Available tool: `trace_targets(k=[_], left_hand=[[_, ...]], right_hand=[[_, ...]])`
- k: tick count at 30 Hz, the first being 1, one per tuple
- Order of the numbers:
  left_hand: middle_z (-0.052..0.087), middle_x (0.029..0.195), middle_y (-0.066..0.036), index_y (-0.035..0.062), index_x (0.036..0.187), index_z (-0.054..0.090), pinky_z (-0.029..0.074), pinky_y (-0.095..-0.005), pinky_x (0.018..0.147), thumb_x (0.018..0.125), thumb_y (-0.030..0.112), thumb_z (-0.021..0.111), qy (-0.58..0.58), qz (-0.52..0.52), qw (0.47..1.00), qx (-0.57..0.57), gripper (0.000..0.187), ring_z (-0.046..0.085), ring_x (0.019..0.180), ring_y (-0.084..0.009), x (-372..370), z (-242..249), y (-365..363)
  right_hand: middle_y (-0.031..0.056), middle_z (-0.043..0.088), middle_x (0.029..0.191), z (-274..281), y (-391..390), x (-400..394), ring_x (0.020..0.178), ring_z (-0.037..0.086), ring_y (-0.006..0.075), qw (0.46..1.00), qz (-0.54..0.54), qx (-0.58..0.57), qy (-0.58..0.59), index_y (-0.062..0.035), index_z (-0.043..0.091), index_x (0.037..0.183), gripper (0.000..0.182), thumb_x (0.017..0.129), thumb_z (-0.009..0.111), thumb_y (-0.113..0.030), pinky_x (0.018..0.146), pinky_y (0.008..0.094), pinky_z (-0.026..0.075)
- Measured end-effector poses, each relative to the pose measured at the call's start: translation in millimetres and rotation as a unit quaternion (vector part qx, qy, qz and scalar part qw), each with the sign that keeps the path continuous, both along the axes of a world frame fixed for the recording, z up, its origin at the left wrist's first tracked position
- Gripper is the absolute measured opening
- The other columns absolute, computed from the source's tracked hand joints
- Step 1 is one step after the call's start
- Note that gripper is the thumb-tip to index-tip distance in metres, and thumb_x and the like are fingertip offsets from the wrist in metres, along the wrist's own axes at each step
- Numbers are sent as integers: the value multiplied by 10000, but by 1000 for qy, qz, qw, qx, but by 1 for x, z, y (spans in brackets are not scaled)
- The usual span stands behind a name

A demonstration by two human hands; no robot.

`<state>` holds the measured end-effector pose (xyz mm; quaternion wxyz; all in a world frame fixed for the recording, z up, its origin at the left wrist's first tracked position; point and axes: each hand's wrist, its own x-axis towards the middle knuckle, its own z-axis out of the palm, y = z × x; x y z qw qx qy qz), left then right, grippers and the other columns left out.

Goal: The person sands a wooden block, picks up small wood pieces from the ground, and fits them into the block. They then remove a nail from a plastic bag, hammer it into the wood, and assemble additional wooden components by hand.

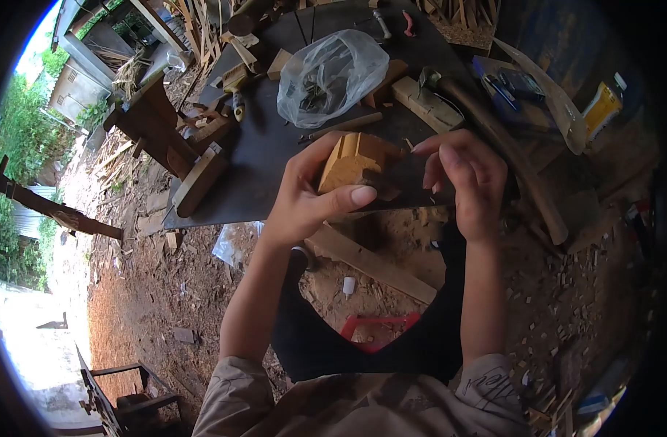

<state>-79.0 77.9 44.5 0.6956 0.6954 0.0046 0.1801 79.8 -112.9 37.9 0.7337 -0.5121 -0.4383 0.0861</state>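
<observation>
Your left hand was wrapped around a small wooden block, thumb laid along its near edge and fingers curled over the far side, so the piece sat lifted clear of the dark worktop and tipped toward your eyes. That grip looked chosen to steady the block while leaving its right-hand end free. Your right hand was drawn in close at that end, fingers bent and pinched narrow near the block's corner; whether they held something tiny such as a nail or only touched the wood, the view did not show. The block seemed built of several ridged or stepped strips, which may be why you kept it at chest height rather than flat on the board.

Beyond your hands, a clear plastic bag lay puffed on the worktop, just behind the block and within easy reach. To its right rested a pale wooden offcut and a hammer whose long curved handle ran down toward your right side, head nearest the bag. A dark wooden stand stood at the left edge of the top. Below, a red stool showed between your knees, on ground strewn with chips and scraps.
</observation>
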Motion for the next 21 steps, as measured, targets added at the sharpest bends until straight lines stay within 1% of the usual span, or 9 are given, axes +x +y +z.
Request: trace_targets(k=[5, 8, 11, 12, 14, 15, 16, 18, 21], left_hand=[[729, 1149, -35, -23, 1338, 685, 536, -274, 953, 867, 291, 946, -10, 12, 1000, 13, 622, 670, 1058, -107, 2, 2, -5], [734, 1155, -34, -20, 1331, 693, 541, -277, 947, 866, 282, 952, -20, 16, 999, 22, 612, 677, 1056, -110, 5, -1, -7], [744, 1147, -41, -26, 1307, 707, 554, -288, 920, 867, 290, 952, -9, 30, 998, 46, 595, 689, 1039, -109, 5, 1, -7], [748, 1141, -45, -29, 1296, 713, 560, -292, 908, 867, 296, 952, -2, 37, 998, 57, 589, 693, 1031, -108, 4, 3, -7], [756, 1101, -60, -16, 1302, 725, 575, -311, 876, 854, 325, 958, 11, 89, 982, 165, 609, 719, 969, -137, 9, 8, -7], [759, 1081, -68, -9, 1304, 731, 582, -321, 859, 847, 340, 961, 17, 114, 969, 217, 619, 733, 938, -152, 12, 10, -7], [765, 1071, -85, 2, 1310, 736, 590, -338, 849, 844, 362, 958, -1, 135, 948, 288, 629, 748, 930, -190, 14, 11, -6], [776, 1051, -119, 23, 1321, 748, 605, -370, 828, 838, 407, 954, -37, 177, 886, 427, 650, 778, 914, -265, 19, 16, -2], [793, 1035, -150, 62, 1344, 755, 615, -423, 819, 857, 489, 918, -10, 179, 853, 490, 668, 781, 916, -369, 22, 24, 2]], right_hand=[[-15, 672, 715, 0, -1, 0, 665, 615, 62, 1000, 6, -10, -19, -13, 793, 1003, 178, 1048, 701, -158, 642, 267, 457], [-14, 672, 713, -1, -1, 2, 660, 613, 65, 1000, 6, -8, -17, -12, 792, 1004, 168, 1041, 716, -157, 640, 267, 457], [-9, 699, 760, -3, -2, 2, 663, 608, 55, 1000, 2, -12, -12, -14, 793, 1009, 195, 1063, 703, -178, 636, 254, 453], [-6, 712, 787, -2, -1, 2, 666, 605, 50, 1000, -14, -14, 3, -12, 791, 1014, 207, 1074, 694, -184, 635, 249, 453], [-1, 738, 841, -1, 2, 3, 672, 599, 42, 998, -49, -19, 31, -9, 789, 1023, 231, 1096, 675, -197, 633, 239, 452], [2, 747, 865, 0, 2, 3, 675, 597, 40, 997, -61, -26, 26, -6, 786, 1024, 241, 1105, 666, -200, 632, 236, 452], [4, 756, 890, 0, 3, 2, 677, 594, 37, 997, -73, -31, 20, -4, 783, 1025, 252, 1113, 658, -204, 631, 233, 452], [7, 767, 916, 0, 3, 2, 681, 593, 36, 996, -87, -32, 16, 0, 777, 1028, 259, 1124, 646, -202, 631, 230, 455], [10, 770, 924, -1, 5, 3, 685, 593, 40, 996, -86, -24, 17, 4, 770, 1034, 250, 1129, 639, -186, 633, 231, 459]])
